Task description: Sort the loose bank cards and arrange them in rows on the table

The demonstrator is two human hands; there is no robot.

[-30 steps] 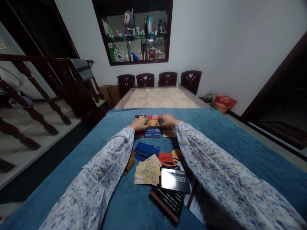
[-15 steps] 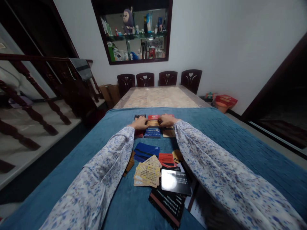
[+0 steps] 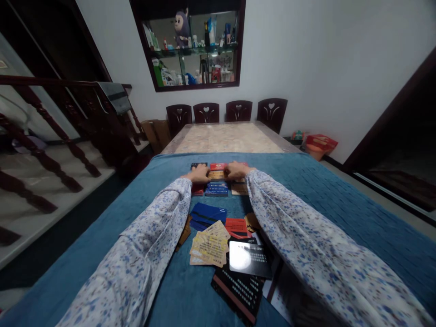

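Small stacks of cards lie in rows on a blue cloth. My left hand (image 3: 199, 174) and my right hand (image 3: 236, 170) rest at the two sides of a gold card stack (image 3: 217, 175), their closed fingers at its edges. Behind it is a red stack (image 3: 218, 166); in front sits a blue stack (image 3: 216, 189). A black stack (image 3: 199, 165) shows behind my left hand, and a red one (image 3: 197, 190) in front of it. A beige stack (image 3: 239, 189) lies in front of my right hand.
Nearer me lie loose blue cards (image 3: 207, 214), fanned yellow cards (image 3: 209, 247), red cards (image 3: 237, 227) and black cards (image 3: 238, 290). Beyond the blue cloth (image 3: 163, 272) is the bare tabletop (image 3: 228, 137), with chairs (image 3: 238, 111) behind it.
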